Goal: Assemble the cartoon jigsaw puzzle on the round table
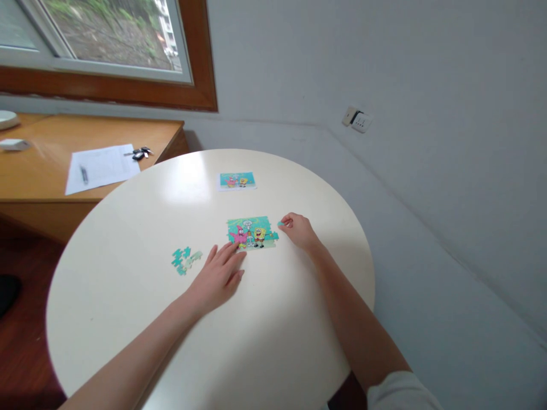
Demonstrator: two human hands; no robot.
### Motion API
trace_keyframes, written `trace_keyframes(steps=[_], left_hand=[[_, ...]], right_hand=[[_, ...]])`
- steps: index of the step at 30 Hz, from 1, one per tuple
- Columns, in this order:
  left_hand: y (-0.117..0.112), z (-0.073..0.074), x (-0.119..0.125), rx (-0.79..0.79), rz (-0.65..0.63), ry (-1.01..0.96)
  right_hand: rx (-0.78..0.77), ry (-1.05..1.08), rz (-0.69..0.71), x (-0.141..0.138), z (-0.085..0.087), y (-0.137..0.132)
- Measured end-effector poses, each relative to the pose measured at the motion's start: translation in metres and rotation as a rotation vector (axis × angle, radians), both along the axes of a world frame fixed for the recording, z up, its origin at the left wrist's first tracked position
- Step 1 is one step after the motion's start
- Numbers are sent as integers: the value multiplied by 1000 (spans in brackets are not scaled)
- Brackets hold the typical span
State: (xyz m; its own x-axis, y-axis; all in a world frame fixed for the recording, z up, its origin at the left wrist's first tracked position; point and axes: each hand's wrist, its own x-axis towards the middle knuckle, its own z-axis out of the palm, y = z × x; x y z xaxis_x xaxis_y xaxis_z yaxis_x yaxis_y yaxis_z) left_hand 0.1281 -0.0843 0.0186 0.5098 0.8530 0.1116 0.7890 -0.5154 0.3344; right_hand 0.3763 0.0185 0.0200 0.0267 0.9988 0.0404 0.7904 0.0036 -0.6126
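A partly assembled cartoon jigsaw puzzle [253, 232] lies near the middle of the round cream table [128, 307]. My left hand [217, 276] rests flat on the table, fingers stretched out, fingertips touching the puzzle's lower left corner. My right hand [299, 229] is at the puzzle's right edge, fingers pinched on a small teal puzzle piece [281, 224]. Several loose teal pieces [185, 260] lie to the left of my left hand. A small reference picture [237, 180] of the same cartoon lies farther back on the table.
A wooden desk [38, 171] stands at the left under a window, holding a paper sheet [102, 166] with a pen, keys [141, 152] and white objects. Grey walls run behind and right of the table, with a wall socket [358, 119].
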Motion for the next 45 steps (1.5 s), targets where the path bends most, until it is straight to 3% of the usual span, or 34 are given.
trace_keyframes(steps=[23,32,40,45], left_hand=[[0,0,2,57,-10,-7],[-2,-5,5,145,20,-14],[-1,-13,3,110,17,73],[0,-12,3,87,16,100]], right_hand=[[108,230,-72,0,-5,4],[253,342,-189,10,-4,10],[404,335,-306,24,-6,15],[405,437,-301,27,-8,18]])
